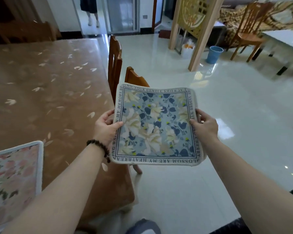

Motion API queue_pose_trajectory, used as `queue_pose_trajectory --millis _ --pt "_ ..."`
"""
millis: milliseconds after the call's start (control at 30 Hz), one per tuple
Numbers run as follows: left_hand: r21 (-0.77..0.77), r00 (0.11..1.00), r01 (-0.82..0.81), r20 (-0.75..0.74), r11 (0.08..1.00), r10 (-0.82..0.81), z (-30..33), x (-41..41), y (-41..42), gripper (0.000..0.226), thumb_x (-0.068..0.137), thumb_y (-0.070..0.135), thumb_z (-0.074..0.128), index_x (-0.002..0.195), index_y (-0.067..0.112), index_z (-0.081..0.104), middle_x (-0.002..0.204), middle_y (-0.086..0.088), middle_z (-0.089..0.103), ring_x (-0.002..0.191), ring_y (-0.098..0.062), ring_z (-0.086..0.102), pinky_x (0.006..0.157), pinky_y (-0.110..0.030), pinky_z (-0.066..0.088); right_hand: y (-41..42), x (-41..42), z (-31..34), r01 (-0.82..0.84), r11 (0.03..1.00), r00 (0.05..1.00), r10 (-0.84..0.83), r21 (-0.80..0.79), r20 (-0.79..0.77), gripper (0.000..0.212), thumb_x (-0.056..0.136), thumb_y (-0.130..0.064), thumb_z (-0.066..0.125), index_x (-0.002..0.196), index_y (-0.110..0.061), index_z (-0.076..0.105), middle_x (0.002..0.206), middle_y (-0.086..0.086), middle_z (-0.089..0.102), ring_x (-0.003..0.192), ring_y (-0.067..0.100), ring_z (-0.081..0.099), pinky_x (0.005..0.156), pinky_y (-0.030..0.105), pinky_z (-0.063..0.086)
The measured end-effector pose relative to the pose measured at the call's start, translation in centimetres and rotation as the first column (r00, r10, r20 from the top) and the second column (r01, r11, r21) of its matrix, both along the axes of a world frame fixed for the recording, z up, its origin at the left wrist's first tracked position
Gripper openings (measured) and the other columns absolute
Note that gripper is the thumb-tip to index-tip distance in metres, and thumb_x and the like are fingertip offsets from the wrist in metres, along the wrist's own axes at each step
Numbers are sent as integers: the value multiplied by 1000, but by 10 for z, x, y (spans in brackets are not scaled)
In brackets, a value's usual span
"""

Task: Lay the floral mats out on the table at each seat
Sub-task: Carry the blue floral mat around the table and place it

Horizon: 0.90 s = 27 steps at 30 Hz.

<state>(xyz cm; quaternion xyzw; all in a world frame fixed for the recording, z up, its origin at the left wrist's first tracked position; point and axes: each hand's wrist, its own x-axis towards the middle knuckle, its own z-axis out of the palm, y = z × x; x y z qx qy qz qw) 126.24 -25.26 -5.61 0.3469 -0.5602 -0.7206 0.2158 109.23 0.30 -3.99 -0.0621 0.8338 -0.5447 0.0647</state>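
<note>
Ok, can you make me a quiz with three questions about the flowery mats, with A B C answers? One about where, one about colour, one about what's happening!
1. Where is the pink floral mat with the white border?
A. On the brown glossy table
B. On the floor
C. On a chair

2. What main colour is the square floral mat with lettering around its edge?
A. Red
B. Blue
C. Black

3. How is that mat held?
A. One hand only
B. Lying on the table
C. Both hands, in the air

Answers:
1. A, it lies flat at the table's near left corner.
2. B, pale blue ground with dark blue leaves and cream flowers.
3. C, the left hand and the right hand grip opposite edges, beside the table and above the wooden chairs.
</note>
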Motion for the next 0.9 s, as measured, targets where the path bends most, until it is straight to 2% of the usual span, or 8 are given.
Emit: queue_pose_trajectory --millis 133,300,433,500,600,667,733,900 --pt "-21 991 -131 -15 991 131 6 -10 -17 47 78 -3 71 116 21 56 87 0 74 75 -17 72 54 -30 57 -40 -38 8 -125 992 992 125 -8 -15 50 85 -16 70 132 -26 57 117 1 68 98 19 67 87 42 56" --pt "-35 954 -295 -69 955 293 -4 -26 -47 47 78 -3 70 117 19 57 89 5 75 81 -20 72 64 -40 60 -104 -90 9 -276 961 959 275 -14 -68 50 83 -17 69 130 -29 58 115 -3 69 95 12 66 88 36 56" --pt "-25 881 -469 -84 883 466 -19 -44 -74 48 75 -3 73 115 20 58 93 0 74 82 -23 72 70 -47 58 -166 -135 8 -439 898 896 438 -4 -75 50 85 -20 68 132 -30 56 119 -5 67 94 11 65 76 23 56" --pt "-3 834 -549 -66 836 547 -23 -55 -81 48 74 -3 73 113 23 58 98 -4 73 85 -27 71 73 -51 57 -193 -154 15 -509 860 857 509 31 -72 50 86 -21 67 133 -33 55 122 -6 65 95 11 65 75 24 56" --pt "33 774 -630 -54 776 630 -27 -66 -84 49 75 -3 73 115 22 58 104 -8 71 89 -32 70 76 -56 55 -227 -179 29 -606 792 790 610 76 -63 50 87 -20 66 133 -35 54 123 -7 64 85 6 64 59 18 52" --pt "42 734 -675 -55 736 676 -27 -71 -83 49 75 -3 73 116 21 59 104 -10 71 86 -31 70 74 -55 56 -248 -191 37 -660 746 745 665 91 -50 49 88 -19 66 133 -35 53 124 -5 64 87 10 65 62 23 54" --pt "36 685 -726 -50 687 726 -25 -72 -83 47 75 -3 73 111 23 61 101 -8 71 83 -28 71 70 -52 58 -267 -195 39 -698 709 710 704 102 -32 49 89 -19 65 134 -35 53 127 -3 62 91 16 66 72 34 59" --pt "-4 531 -847 9 531 847 -30 -47 -82 44 74 -1 74 91 38 63 101 -5 72 88 -27 70 72 -49 57 -324 -179 30 -806 576 581 814 137 -4 50 89 -21 64 134 -38 52 127 -3 60 90 14 65 78 40 59"
